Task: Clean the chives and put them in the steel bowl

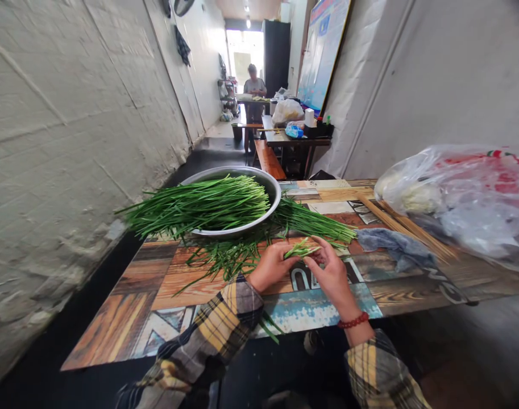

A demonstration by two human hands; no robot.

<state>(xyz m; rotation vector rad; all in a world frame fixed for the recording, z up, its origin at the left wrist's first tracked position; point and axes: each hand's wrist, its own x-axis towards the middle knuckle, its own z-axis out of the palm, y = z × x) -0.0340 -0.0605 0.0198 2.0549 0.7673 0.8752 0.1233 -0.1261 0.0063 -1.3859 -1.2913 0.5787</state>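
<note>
My left hand (273,266) is closed around a small bunch of garlic chives (299,249), its pale stem ends pointing right. Green leaves from that bunch hang below my left wrist, past the table's front edge. At those stem ends, my right hand (328,271) has thumb and fingers closed on the stems. A metal basin (275,196) behind my hands is heaped with garlic chives (208,204), leaves to the left and stems to the right. More garlic chives (319,222) lie on the table just beyond my right hand, and loose leaves (229,255) are scattered left of my left hand.
The patchwork-patterned table (127,318) carries a crumpled grey cloth (395,247), wooden chopsticks (406,224) and a large plastic bag (468,199) at right. Farther back, another person (254,85) stands behind a table. A second table (280,135) holds bags and a black box.
</note>
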